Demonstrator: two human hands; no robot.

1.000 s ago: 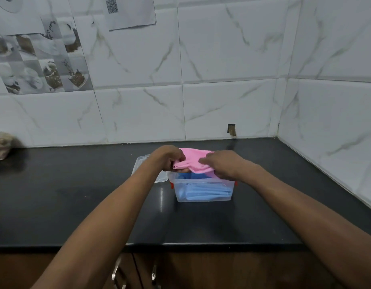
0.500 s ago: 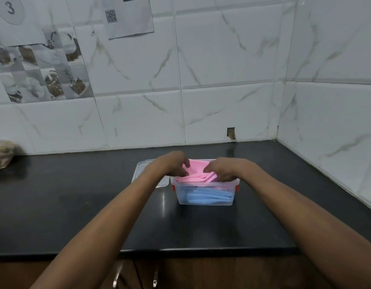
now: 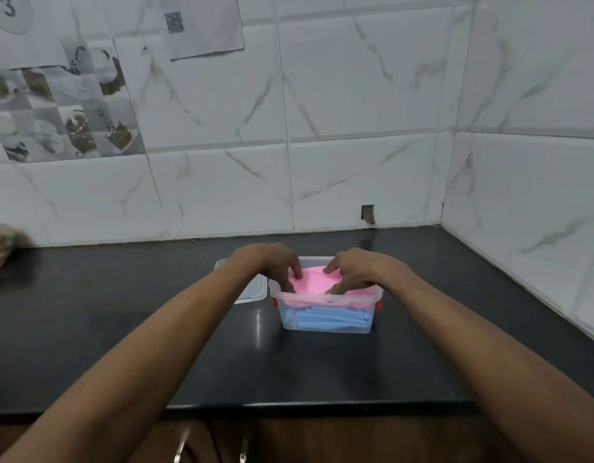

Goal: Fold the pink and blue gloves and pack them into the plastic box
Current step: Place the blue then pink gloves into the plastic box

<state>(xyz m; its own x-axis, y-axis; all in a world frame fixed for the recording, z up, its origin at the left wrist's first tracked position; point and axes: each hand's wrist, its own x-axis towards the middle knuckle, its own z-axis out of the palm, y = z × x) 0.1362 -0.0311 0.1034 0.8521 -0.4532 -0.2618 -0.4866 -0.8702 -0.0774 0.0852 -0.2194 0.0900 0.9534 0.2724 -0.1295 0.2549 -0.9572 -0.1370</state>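
A clear plastic box (image 3: 325, 324) with red side clips stands on the black counter. Folded blue gloves (image 3: 329, 320) lie in its bottom, seen through the front wall. Folded pink gloves (image 3: 314, 282) rest on top of them, inside the rim. My left hand (image 3: 275, 265) is over the box's left side, its spread fingers pressing on the pink gloves. My right hand (image 3: 352, 270) does the same on the right side, fingertips down on the pink fabric. Neither hand grips anything.
The box's clear lid (image 3: 252, 290) lies flat on the counter just left of the box, partly under my left forearm. A brownish lump (image 3: 0, 243) sits at the far left by the wall. Tiled walls close the back and right; the counter's front edge (image 3: 289, 406) is near me.
The pink gloves went from held above the box down into it, onto the blue gloves. My fingers opened from a pinch to a flat press.
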